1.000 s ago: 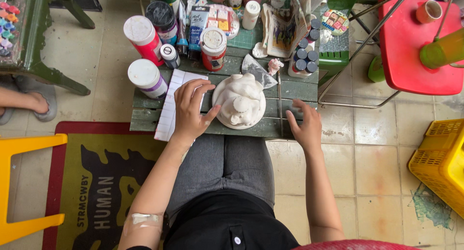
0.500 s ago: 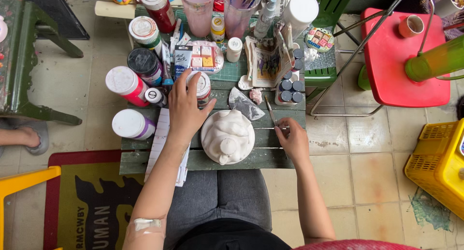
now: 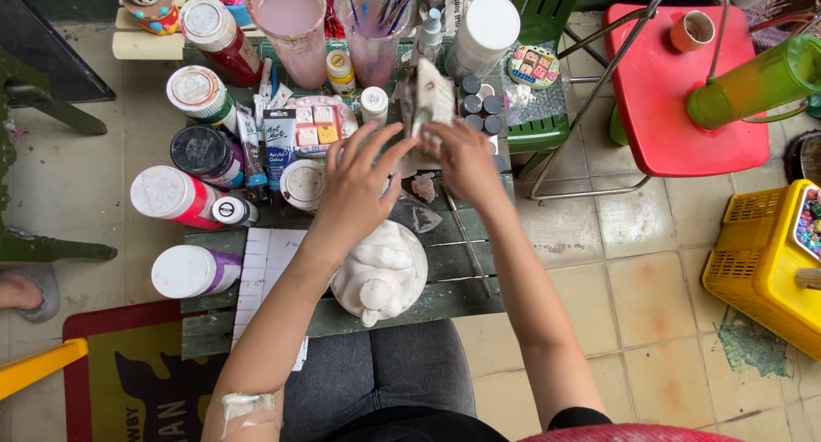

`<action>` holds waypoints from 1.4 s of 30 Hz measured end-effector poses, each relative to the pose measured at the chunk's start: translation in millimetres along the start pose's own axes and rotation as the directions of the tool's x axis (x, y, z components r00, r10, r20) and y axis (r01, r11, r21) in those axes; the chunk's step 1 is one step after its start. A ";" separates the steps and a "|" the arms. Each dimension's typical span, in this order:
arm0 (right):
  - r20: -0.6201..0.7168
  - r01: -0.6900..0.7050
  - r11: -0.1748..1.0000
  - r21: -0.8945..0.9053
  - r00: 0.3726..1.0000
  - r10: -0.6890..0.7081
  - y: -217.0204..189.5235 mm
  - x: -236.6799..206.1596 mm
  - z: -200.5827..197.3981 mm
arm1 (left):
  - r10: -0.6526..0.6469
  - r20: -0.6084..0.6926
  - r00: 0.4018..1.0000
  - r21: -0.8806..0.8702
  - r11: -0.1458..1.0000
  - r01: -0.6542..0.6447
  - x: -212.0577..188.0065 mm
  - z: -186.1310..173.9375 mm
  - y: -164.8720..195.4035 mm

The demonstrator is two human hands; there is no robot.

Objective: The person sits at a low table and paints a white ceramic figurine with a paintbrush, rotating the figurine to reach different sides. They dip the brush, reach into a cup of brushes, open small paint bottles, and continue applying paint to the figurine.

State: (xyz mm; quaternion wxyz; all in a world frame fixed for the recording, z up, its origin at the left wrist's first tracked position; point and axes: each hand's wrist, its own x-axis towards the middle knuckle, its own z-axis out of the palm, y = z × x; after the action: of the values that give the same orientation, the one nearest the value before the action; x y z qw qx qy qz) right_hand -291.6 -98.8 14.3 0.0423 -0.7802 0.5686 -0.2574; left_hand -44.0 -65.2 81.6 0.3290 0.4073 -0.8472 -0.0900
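The right hand (image 3: 466,156) pinches a crumpled, paint-stained rag (image 3: 428,100) and holds it above the back part of the desk (image 3: 445,292). The left hand (image 3: 359,185) is spread, with its fingers apart, and reaches toward the same rag; I cannot tell if it touches it. Just below the left wrist, a white plaster figure (image 3: 380,275) stands near the front edge of the desk. A thin brush (image 3: 466,241) lies to the right of the figure. On the left, 4 big paint bottles (image 3: 175,194) lie or stand beside a white sheet of paper (image 3: 265,267). Behind the hands there are 2 cups (image 3: 295,23) with pink water. A red chair (image 3: 676,91) stands well apart on the right, and a yellow basket (image 3: 761,262) is on the floor.
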 end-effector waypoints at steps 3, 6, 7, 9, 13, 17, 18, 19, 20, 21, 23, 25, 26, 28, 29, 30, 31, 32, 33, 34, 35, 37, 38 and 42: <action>0.113 0.003 0.993 0.115 0.994 -0.016 -11.1 -8.7 17.8 | 0.025 0.126 0.992 0.128 0.991 -0.041 23.1 43.6 -8.5; 0.009 -0.086 0.979 0.183 0.996 0.086 1.4 -9.8 2.7 | -0.042 0.267 0.963 0.071 0.997 0.024 29.1 85.2 -18.3; -0.055 -0.127 0.975 0.182 0.989 0.139 8.8 -7.3 -8.2 | -0.067 0.294 0.954 0.089 0.995 0.042 29.0 97.1 -21.3; -0.122 -0.306 0.952 0.026 0.944 0.307 22.3 0.3 -31.3 | -0.118 0.350 0.929 0.124 0.989 0.079 26.2 117.5 -26.1; 0.100 -0.315 0.949 0.019 0.945 0.311 33.1 7.7 -66.4 | -0.178 0.331 0.927 0.252 0.963 0.095 17.7 144.5 -34.1; 0.141 -0.329 0.944 0.004 0.935 0.325 17.8 -4.6 -62.7 | -0.210 0.344 0.915 0.223 0.965 0.138 18.3 155.2 -38.6; 0.127 -0.352 0.936 -0.018 0.928 0.351 16.2 -8.9 -59.9 | -0.224 0.366 0.903 0.213 0.965 0.153 17.7 156.1 -38.3; 0.142 -0.350 0.937 0.016 0.928 0.345 17.7 -12.5 -58.3 | -0.235 0.374 0.897 0.223 0.962 0.159 17.5 156.8 -38.1; 0.155 -0.348 0.936 0.052 0.929 0.337 21.5 -16.0 -57.0 | -0.245 0.381 0.891 0.234 0.958 0.164 18.0 156.8 -38.0; 0.166 -0.348 0.933 0.088 0.929 0.330 26.2 -20.1 -54.8 | -0.254 0.389 0.886 0.245 0.955 0.167 17.8 156.2 -37.3; 0.168 -0.366 0.894 0.260 0.928 0.331 40.8 -28.4 -52.3 | -0.276 0.438 0.856 0.247 0.952 0.180 17.1 154.5 -35.8; 0.107 -0.377 0.828 0.414 0.924 0.367 56.1 -36.3 -48.7 | -0.281 0.457 0.844 0.246 0.952 0.184 18.8 152.2 -36.9; 0.051 -0.381 0.787 0.485 0.911 0.409 60.6 -43.4 -46.8 | -0.275 0.457 0.846 0.244 0.953 0.179 19.9 151.0 -37.4; 0.003 -0.399 0.721 0.566 0.876 0.482 64.4 -58.7 -45.8 | -0.236 0.431 0.871 0.209 0.965 0.158 21.0 147.8 -37.7; 0.008 -0.421 0.700 0.578 0.860 0.510 62.2 -67.0 -45.9 | -0.203 0.402 0.893 0.178 0.974 0.142 21.7 145.5 -38.1; 0.015 -0.440 0.677 0.590 0.844 0.535 57.6 -73.9 -45.8 | -0.173 0.369 0.913 0.149 0.981 0.126 22.0 142.4 -38.7; -0.086 -0.375 0.801 0.467 0.882 0.463 50.3 -79.7 -45.4 | -0.209 0.389 0.897 0.093 0.978 0.187 22.1 138.0 -40.0; -0.174 -0.303 0.895 0.327 0.912 0.372 40.4 -85.5 -45.0 | -0.242 0.411 0.879 0.038 0.968 0.248 21.5 133.1 -41.1; -0.245 -0.228 0.958 0.172 0.932 0.266 29.4 -88.4 -43.7 | -0.274 0.435 0.858 -0.015 0.950 0.311 19.8 127.9 -41.7; -0.272 -0.216 0.964 0.157 0.929 0.252 18.5 -87.9 -41.5 | -0.275 0.408 0.871 -0.020 0.951 0.309 18.0 122.6 -42.5; -0.299 -0.203 0.969 0.141 0.924 0.237 7.6 -85.7 -39.5 | -0.275 0.380 0.883 -0.025 0.952 0.307 16.3 117.3 -43.4; -0.325 -0.182 0.978 0.102 0.923 0.206 -11.5 -75.7 -35.3 | -0.279 0.333 0.901 0.001 0.955 0.295 13.5 108.6 -43.7; -0.323 -0.174 0.982 0.079 0.927 0.190 -19.8 -69.3 -33.2 | -0.282 0.315 0.906 0.030 0.957 0.288 12.4 105.1 -43.0; -0.174 -0.088 0.992 -0.093 0.982 0.071 -44.5 -38.6 -20.9 | -0.242 0.257 0.936 0.069 0.970 0.232 7.6 91.2 -34.9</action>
State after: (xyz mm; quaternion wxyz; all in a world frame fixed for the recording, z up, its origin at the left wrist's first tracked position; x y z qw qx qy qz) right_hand -271.0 -43.4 34.6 -0.0353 -0.7332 0.6129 -0.2925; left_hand -82.9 -104.3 0.6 0.1925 0.4968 -0.8297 -0.1665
